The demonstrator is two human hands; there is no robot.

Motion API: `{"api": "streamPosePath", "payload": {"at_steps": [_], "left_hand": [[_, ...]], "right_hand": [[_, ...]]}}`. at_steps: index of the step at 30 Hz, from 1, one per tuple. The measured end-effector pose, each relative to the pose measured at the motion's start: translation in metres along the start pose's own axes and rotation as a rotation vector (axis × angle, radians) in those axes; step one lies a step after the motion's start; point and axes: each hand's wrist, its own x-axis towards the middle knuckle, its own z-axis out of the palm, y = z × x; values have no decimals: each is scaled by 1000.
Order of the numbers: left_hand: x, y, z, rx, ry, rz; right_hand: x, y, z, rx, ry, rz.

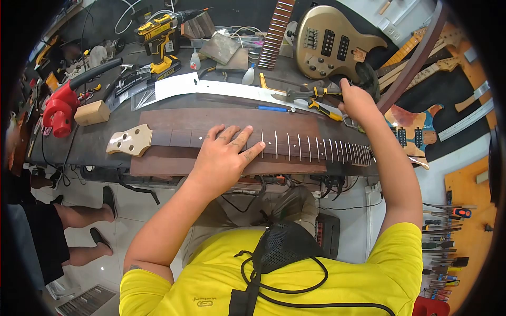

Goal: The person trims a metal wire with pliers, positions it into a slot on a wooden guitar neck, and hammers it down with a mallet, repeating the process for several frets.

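Observation:
My left hand [224, 158] lies flat with its fingers spread on the dark fretboard of a bass neck [179, 138]. The pale headstock points left. Metal frets show to the right of this hand, while bare slots show to its left. Under the neck is a reddish-brown board [226, 117]. At the back right, my right hand [359, 102] is closed around the yellow-and-black handles of a pair of pliers [300, 95], whose jaws point left. Just below the pliers is a yellow utility knife [326, 111]. A blue pen [273, 109] lies near the board's far edge.
A gold bass body [332, 45] and a fretted neck [276, 34] stand at the back. A yellow drill [158, 45], a red power tool [59, 111] and a wooden block [92, 112] occupy the left. Another person's legs [81, 218] are at lower left.

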Motion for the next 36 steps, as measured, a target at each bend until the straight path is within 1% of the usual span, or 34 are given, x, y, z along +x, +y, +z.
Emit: {"api": "streamPosePath", "payload": {"at_steps": [2, 3, 5, 6, 9, 11, 12, 13, 15, 19, 21, 22, 23, 24, 25, 26, 27, 28, 29, 30, 31, 33, 35, 36], "left_hand": [[2, 0, 1, -7, 7, 8], [1, 0, 1, -9, -3, 3], [3, 1, 1, -15, -14, -5], [3, 1, 0, -15, -13, -2], [2, -1, 0, -17, -10, -4], [-1, -1, 2, -22, -8, -20], [-1, -2, 2, -22, 3, -15], [-1, -2, 2, -22, 19, -5], [-1, -2, 1, -27, 25, -16], [1, -1, 1, -43, 21, -15], [1, -1, 1, -50, 19, -16], [1, -1, 2, -49, 23, -17], [0, -1, 2, -58, 16, -19], [0, -1, 2, -57, 21, -19], [1, -1, 2, -53, 29, -21], [1, 0, 2, -57, 29, -27], [1, 0, 1, -59, 31, -28], [2, 0, 1, -58, 32, -27], [1, 1, 3, -59, 28, -26], [1, 0, 4, -50, 33, -23], [0, -1, 5, -42, 36, -19], [0, -1, 5, -36, 28, -10], [1, -1, 4, -30, 27, -8], [1, -1, 4, -30, 28, -7]], "right_hand": [[-4, 7, -7, -93, 211, -28], [-5, 13, -13, -100, 210, -23], [-6, 26, -24, -245, 256, -21], [-8, 35, -26, -257, 295, -21], [-23, 60, -40, -242, 292, 21], [-44, 64, -51, -225, 221, 102], [-50, 76, -46, -219, 235, 120], [-57, 79, -44, -226, 231, 111], [-76, 84, -40, -199, 241, 190], [-114, 87, -51, -193, 162, 237], [-130, 76, -64, -110, 163, 294], [-135, 81, -60, -49, 199, 329], [-142, 85, -50, -50, 187, 328], [-149, 88, -35, 211, 278, 283], [-153, 71, -40, 473, 370, 232], [-167, 49, -47, 785, 231, 440], [-172, 33, -29, 913, 372, 410], [-181, 6, -32, 1052, 337, 398], [-188, -21, -31, 1128, 317, 412], [-195, -50, -37, 1211, 297, 360], [-197, -71, -41, 1219, 296, 362], [-203, -102, -47, 1213, 103, 242], [-205, -117, -50, 1243, -23, 192], [-202, -122, -63, 1162, -155, 224]]}}
